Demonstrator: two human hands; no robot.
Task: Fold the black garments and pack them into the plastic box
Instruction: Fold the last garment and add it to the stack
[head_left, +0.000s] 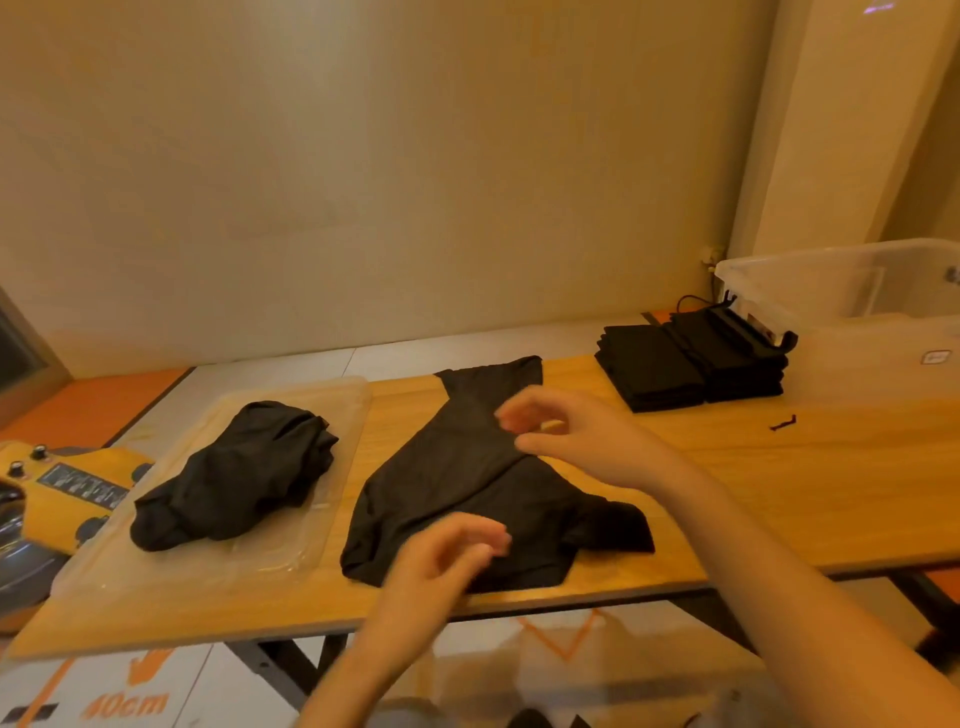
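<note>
A limp black garment (467, 483) lies half-folded on the worktop (779, 493), well left of the plastic box (831, 291), the left hand (447, 556) over its near hem and the right hand (576, 436) over its fold, both loosely open and empty; soft, light cloth, likely best pinched at corners.

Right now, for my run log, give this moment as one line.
stage: folding | garment: on table | left hand: near edge | right hand: middle fold | stacks: beside box

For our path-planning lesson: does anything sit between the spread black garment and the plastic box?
Yes: two stacks of folded black garments sit on the table between the spread garment and the plastic box, close to the box.
</note>
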